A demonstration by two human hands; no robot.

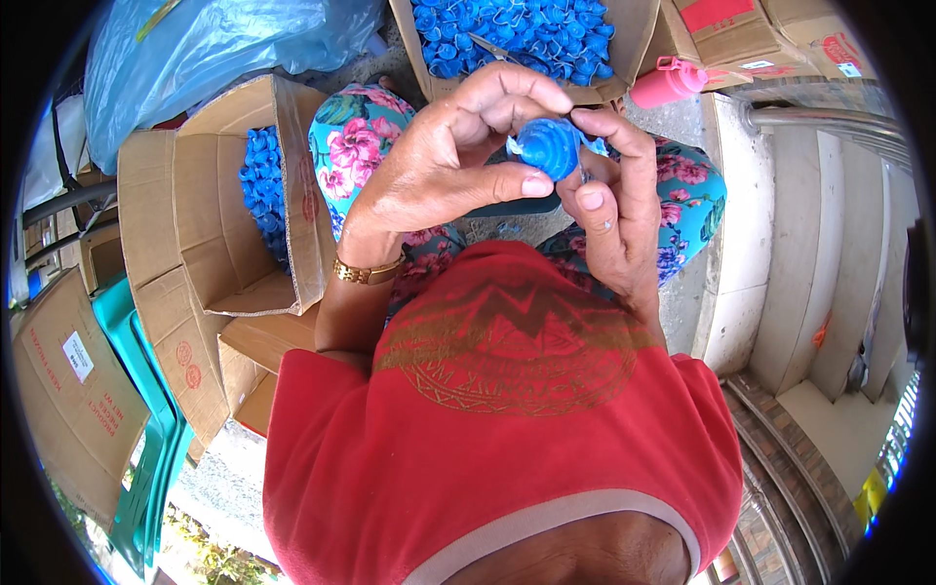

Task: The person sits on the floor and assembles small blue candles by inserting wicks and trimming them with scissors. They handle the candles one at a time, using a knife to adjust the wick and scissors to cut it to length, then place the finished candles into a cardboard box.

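Observation:
A round, domed blue plastic piece [547, 148] with ragged, pale-blue bits at its edge is held up above my lap. My left hand [444, 161] grips it from the left, thumb beneath and fingers curled over the top. From the right, the fingers of my right hand [629, 190] close in on its ragged side. Something thin and greyish shows between the right fingers, too small to make out. Beyond my hands, a cardboard box [636, 44] holds many similar blue pieces [575, 39], with scissors [502, 49] lying on them.
Another open cardboard box [210, 210] at my left holds more blue pieces [261, 185]. A pink bottle [669, 83] lies beside the far box. Blue plastic sheeting [214, 68] is at the far left, green plastic [146, 429] at the near left, and steps [804, 253] at the right.

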